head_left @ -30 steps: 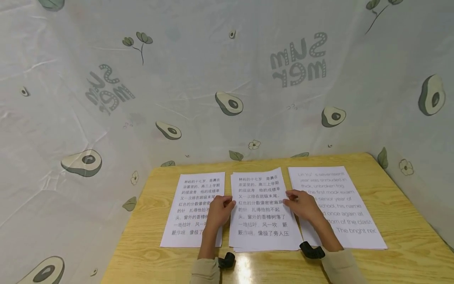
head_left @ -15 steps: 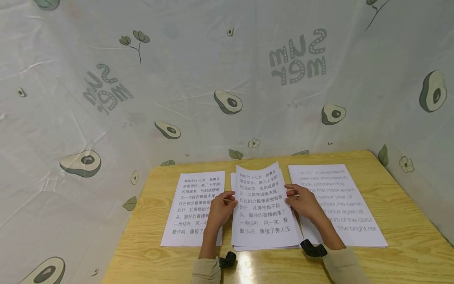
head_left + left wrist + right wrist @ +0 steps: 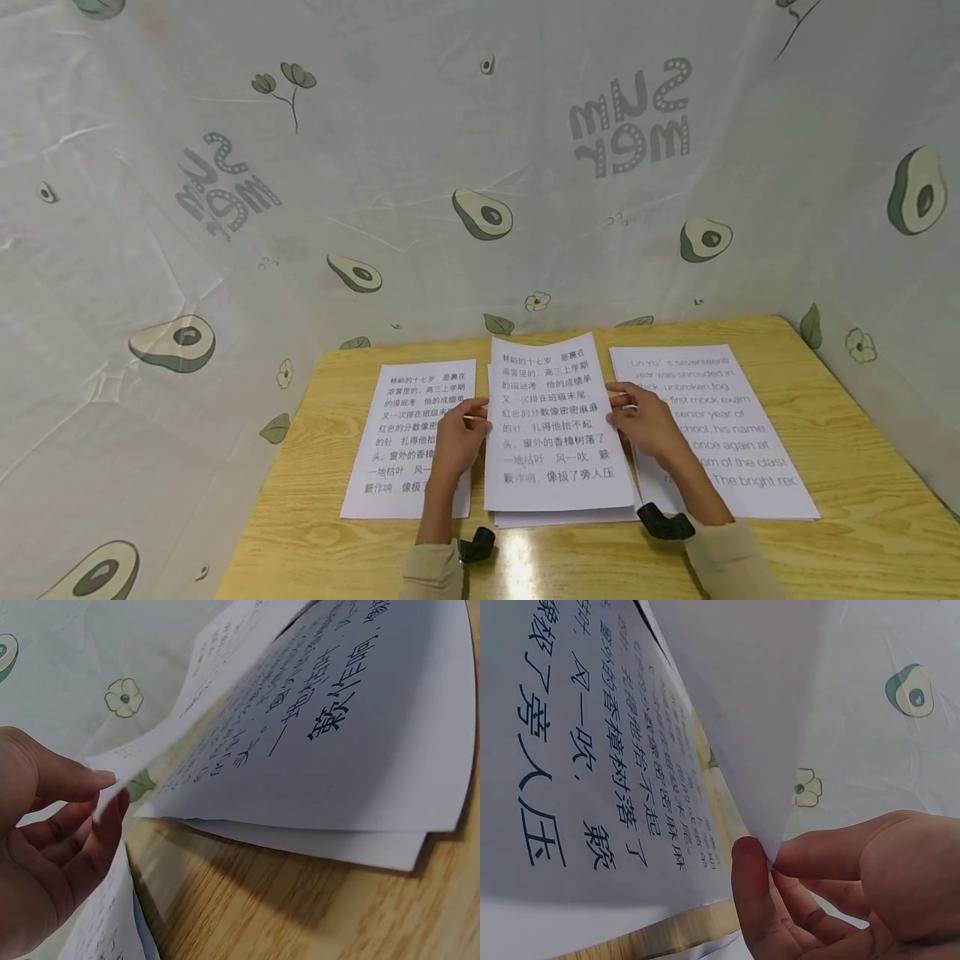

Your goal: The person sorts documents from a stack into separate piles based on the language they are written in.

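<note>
A white sheet of paper (image 3: pixel 551 433) with printed Chinese text is held up between both hands in the head view. My left hand (image 3: pixel 459 437) pinches its left edge between thumb and fingers, and the left wrist view shows the sheet bowed in that grip. On the opposite edge, my right hand (image 3: pixel 647 421) pinches it the same way. Beneath the raised sheet lies the middle paper stack (image 3: pixel 300 780), printed alike, its sheets slightly out of line. The sheet hides most of this stack from the head camera.
Another Chinese-text stack (image 3: pixel 405 392) lies to the left, partly behind the left hand. At the right is an English-text stack (image 3: pixel 720 417), partly covered by the right hand. All rest on a wooden table (image 3: pixel 292 550) backed by an avocado-print curtain (image 3: pixel 420 125).
The top sheet has lifted off the middle stack, shifting right and then back left as it rose. Both hands have moved up slightly with it. The side stacks have stayed put.
</note>
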A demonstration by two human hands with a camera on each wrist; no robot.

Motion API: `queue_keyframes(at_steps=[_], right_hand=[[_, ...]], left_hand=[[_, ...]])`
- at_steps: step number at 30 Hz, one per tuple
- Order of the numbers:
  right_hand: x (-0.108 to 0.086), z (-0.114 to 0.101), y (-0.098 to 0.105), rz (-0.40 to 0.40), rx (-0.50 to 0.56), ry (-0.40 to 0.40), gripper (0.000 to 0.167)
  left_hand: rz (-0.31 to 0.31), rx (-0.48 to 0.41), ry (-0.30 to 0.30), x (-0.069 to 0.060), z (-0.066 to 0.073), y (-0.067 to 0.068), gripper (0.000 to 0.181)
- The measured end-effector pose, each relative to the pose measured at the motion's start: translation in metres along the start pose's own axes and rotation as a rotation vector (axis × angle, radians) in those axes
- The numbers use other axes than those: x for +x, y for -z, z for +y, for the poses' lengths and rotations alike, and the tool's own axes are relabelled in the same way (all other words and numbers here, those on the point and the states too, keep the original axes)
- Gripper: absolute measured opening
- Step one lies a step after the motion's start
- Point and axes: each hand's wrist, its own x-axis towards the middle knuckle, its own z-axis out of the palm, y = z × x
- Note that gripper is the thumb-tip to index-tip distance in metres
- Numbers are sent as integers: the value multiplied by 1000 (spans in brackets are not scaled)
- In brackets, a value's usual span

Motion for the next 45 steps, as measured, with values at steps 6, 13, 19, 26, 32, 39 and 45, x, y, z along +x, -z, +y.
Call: queue_keyframes(at_steps=[6,13,19,26,32,39,45], right_hand=[[2,1,-1,-7,9,-10,56],[1,-3,0,-12,28,-16,58],[4,-3,0,-33,70,-34,59],[11,-4,-3,-45,198,-71,60],[14,-13,-20,-51,251,-78,61],[21,-21,-47,-58,294,-104,60],[26,-25,-70,-50,294,-127,57]], left_hand=[[6,-25,28,1,-1,2,41],[13,-38,44,2,0,2,41],[4,-50,56,2,0,5,41],[-2,-107,69,5,1,17,42],[7,-106,64,7,-7,34,41],[42,-79,89,8,-19,57,41],[66,-66,113,6,-28,74,41]])
